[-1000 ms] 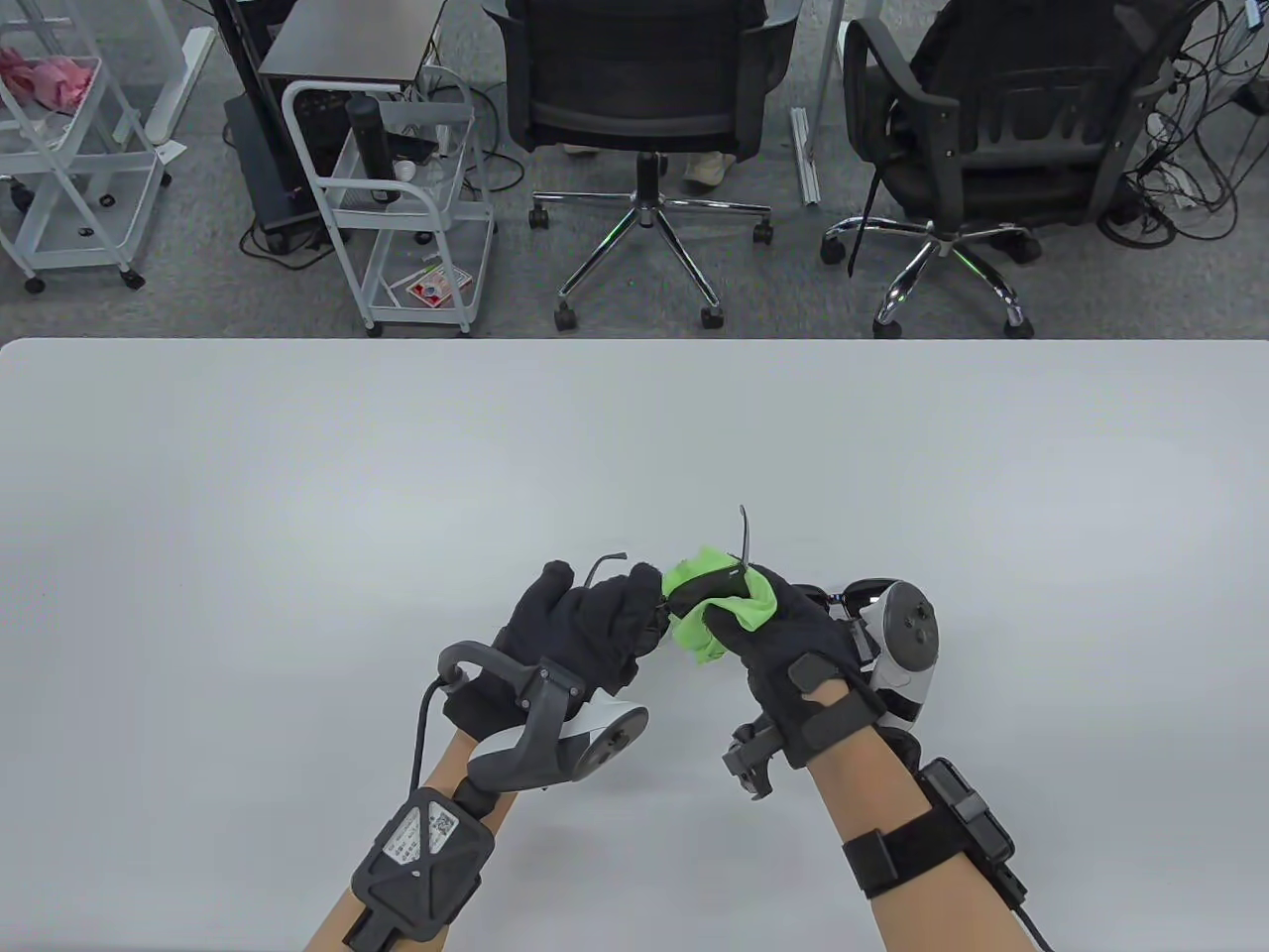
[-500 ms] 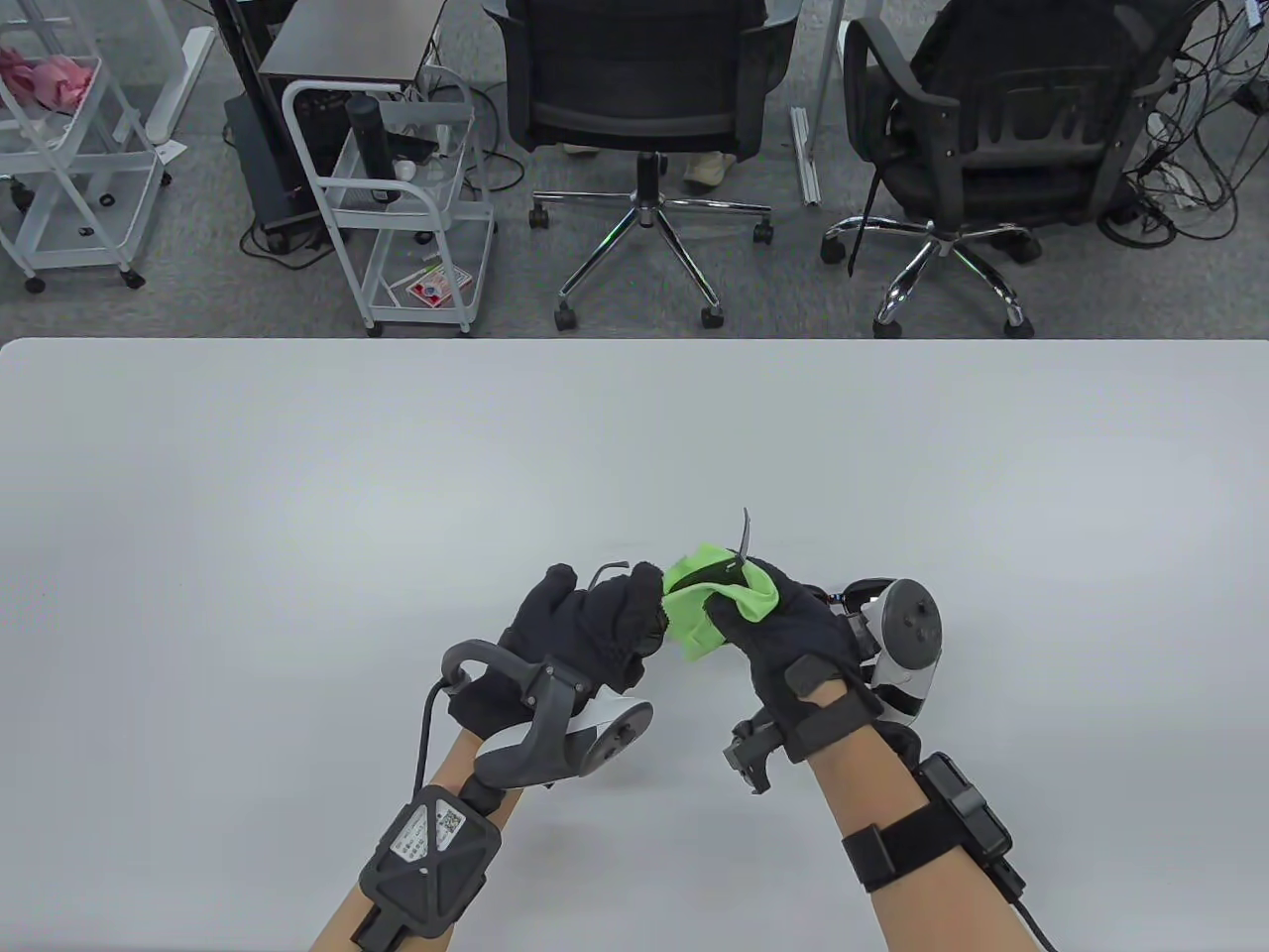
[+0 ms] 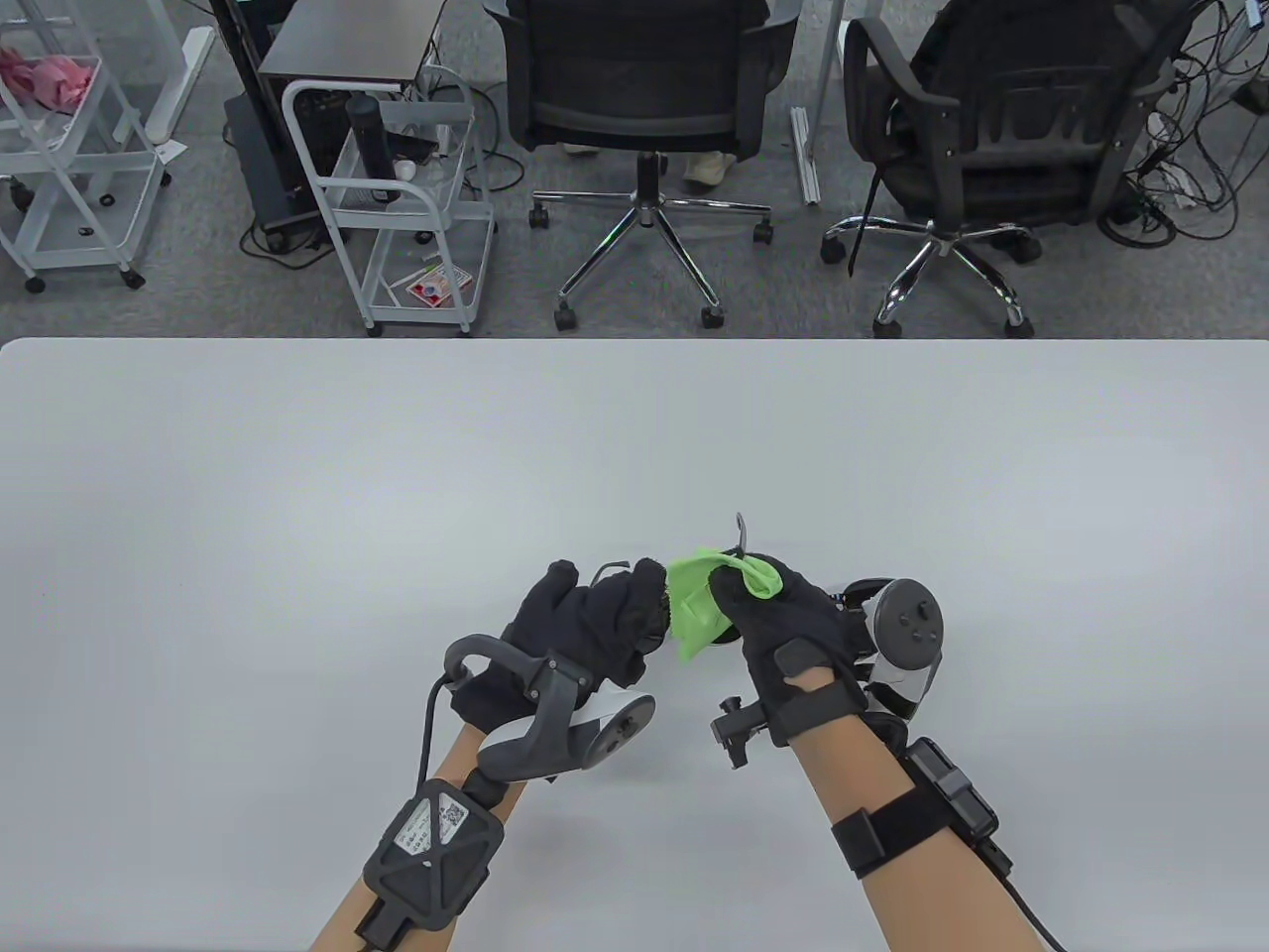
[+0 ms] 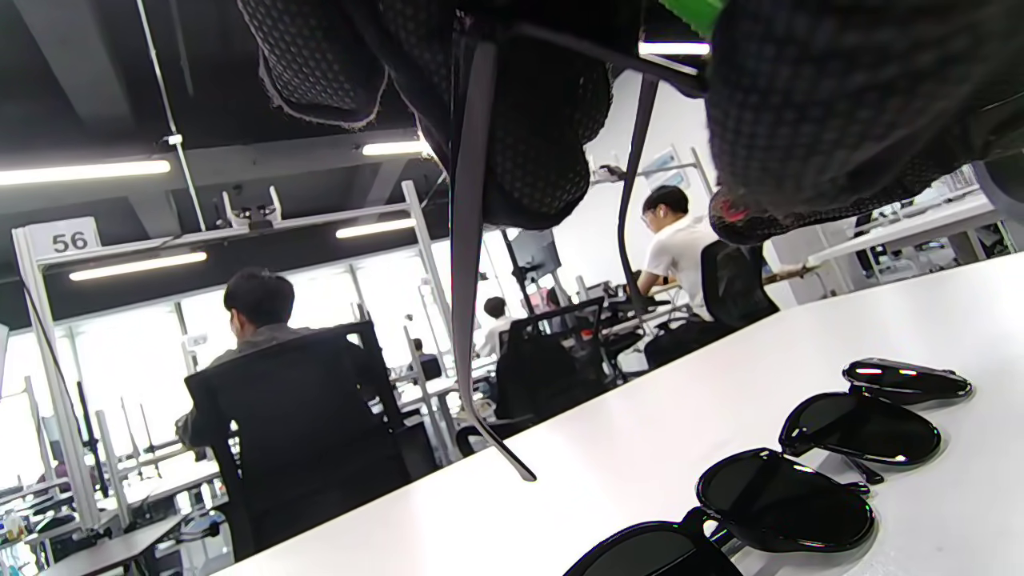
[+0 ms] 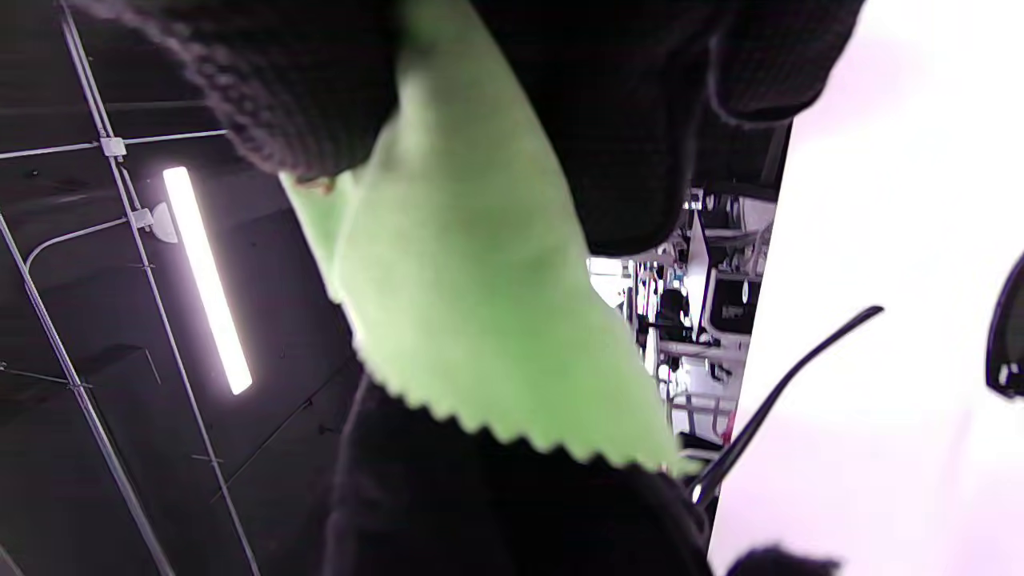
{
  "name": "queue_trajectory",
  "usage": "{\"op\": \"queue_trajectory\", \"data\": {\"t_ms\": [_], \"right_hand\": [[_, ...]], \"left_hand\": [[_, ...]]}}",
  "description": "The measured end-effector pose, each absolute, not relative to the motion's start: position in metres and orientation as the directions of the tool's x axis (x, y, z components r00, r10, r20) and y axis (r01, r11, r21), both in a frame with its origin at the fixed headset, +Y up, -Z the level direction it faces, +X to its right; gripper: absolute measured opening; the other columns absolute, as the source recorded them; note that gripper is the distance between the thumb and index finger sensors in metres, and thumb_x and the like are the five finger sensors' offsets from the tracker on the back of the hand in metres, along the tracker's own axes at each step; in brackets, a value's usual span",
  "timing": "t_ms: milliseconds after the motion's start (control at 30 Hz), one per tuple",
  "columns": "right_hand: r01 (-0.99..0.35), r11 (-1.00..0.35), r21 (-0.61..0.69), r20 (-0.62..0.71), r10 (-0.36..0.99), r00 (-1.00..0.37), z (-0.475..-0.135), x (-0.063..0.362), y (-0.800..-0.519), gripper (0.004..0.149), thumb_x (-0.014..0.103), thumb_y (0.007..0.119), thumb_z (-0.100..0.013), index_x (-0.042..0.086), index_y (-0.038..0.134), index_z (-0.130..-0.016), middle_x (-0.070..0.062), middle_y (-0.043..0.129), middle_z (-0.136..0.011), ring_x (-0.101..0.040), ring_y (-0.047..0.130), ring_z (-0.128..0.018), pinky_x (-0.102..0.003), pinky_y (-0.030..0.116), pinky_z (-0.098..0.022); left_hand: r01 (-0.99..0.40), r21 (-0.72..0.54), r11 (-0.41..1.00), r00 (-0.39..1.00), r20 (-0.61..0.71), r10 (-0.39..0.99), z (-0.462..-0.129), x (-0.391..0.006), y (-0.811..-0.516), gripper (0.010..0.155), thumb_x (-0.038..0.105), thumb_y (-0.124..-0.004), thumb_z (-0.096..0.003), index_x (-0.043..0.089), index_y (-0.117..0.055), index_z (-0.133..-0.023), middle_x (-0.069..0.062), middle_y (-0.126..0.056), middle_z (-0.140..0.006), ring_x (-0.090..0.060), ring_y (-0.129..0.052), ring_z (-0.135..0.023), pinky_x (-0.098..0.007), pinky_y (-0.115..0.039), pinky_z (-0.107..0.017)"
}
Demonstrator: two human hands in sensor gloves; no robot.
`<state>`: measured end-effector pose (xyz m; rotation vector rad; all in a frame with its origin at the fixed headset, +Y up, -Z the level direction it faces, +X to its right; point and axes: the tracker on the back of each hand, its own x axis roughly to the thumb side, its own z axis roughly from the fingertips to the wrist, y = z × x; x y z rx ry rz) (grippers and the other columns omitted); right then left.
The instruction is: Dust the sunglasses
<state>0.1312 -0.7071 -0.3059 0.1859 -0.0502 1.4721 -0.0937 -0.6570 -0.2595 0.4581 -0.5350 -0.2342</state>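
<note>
Above the white table point(image 3: 297, 496), the left hand point(image 3: 585, 625) grips black-framed sunglasses point(image 3: 739, 535); the right hand point(image 3: 783, 620), knuckles up, pinches a bright green cloth point(image 3: 694, 605) against them.

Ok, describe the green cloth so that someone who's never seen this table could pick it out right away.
Start at the white table and go to its near edge, where two black-gloved hands meet. The green cloth is bunched between the left hand and the right hand, which holds it. It is the only bright green thing there, with a zigzag-cut edge, and a thin dark sunglasses arm pokes up behind it.
</note>
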Motion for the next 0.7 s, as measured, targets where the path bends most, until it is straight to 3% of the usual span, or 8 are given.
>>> {"op": "queue_trajectory", "data": {"t_ms": [100,167,300,400,567,700], "right_hand": [[-0.95,0.174,0.258,0.089,0.975,0.202,-0.31,0.1291,-0.7104,0.044,0.034,0.088,-0.043,0.016,0.086,-0.084,-0.003,0.099,-0.078,-0.028,0.1,-0.066,-0.061,0.069,-0.06],[-0.945,0.161,0.283,0.08,0.978,0.191,-0.3102,0.1273,-0.7116,0.046,0.026,0.089,-0.042,0.016,0.083,-0.087,-0.004,0.096,-0.081,-0.03,0.098,-0.069,-0.062,0.068,-0.061],[-0.993,0.035,0.115,0.123,0.991,0.049,-0.3064,0.127,-0.7073,0.043,0.034,0.099,-0.036,0.018,0.088,-0.075,0.001,0.101,-0.066,-0.023,0.102,-0.056,-0.057,0.073,-0.059],[-0.997,0.046,0.063,0.134,0.989,0.054,-0.304,0.1262,-0.7065,0.041,0.043,0.098,-0.037,0.019,0.091,-0.069,0.002,0.104,-0.059,-0.02,0.105,-0.049,-0.054,0.076,-0.058],[-0.989,0.09,0.119,0.132,0.986,0.105,-0.3065,0.13,-0.7072,0.042,0.047,0.085,-0.043,0.017,0.092,-0.071,0.0,0.104,-0.061,-0.022,0.105,-0.05,-0.055,0.075,-0.059],[-0.943,0.184,0.279,0.05,0.977,0.205,-0.3103,0.1266,-0.715,0.044,0.032,0.087,-0.044,0.016,0.085,-0.085,-0.004,0.098,-0.079,-0.029,0.099,-0.067,-0.061,0.069,-0.06]], "left_hand": [[0.079,0.467,0.881,0.838,0.447,-0.312,-0.2597,-0.0998,-0.6572,0.098,0.063,-0.09,-0.028,0.029,-0.042,-0.106,0.015,-0.074,-0.098,0.0,-0.101,-0.071,-0.041,-0.071,-0.075],[0.08,0.466,0.881,0.835,0.452,-0.314,-0.2586,-0.1009,-0.6579,0.098,0.062,-0.09,-0.0281,0.029,-0.042,-0.106,0.015,-0.074,-0.098,-0.001,-0.101,-0.071,-0.042,-0.071,-0.075],[0.105,0.475,0.874,0.826,0.449,-0.342,-0.2579,-0.0972,-0.6598,0.098,0.062,-0.091,-0.0279,0.029,-0.043,-0.106,0.014,-0.075,-0.098,0.0,-0.102,-0.07,-0.042,-0.072,-0.075],[0.088,0.47,0.878,0.832,0.45,-0.324,-0.2587,-0.0981,-0.6587,0.098,0.063,-0.09,-0.0278,0.029,-0.042,-0.106,0.015,-0.074,-0.098,0.0,-0.101,-0.071,-0.041,-0.072,-0.075],[0.077,0.478,0.875,0.834,0.449,-0.319,-0.2563,-0.0966,-0.6558,0.098,0.064,-0.09,-0.0271,0.03,-0.043,-0.106,0.015,-0.075,-0.098,0.001,-0.102,-0.071,-0.041,-0.072,-0.075],[0.101,0.467,0.878,0.836,0.438,-0.329,-0.2601,-0.1009,-0.6593,0.098,0.063,-0.091,-0.0271,0.03,-0.044,-0.106,0.015,-0.076,-0.098,0.0,-0.103,-0.071,-0.041,-0.072,-0.075]]}}
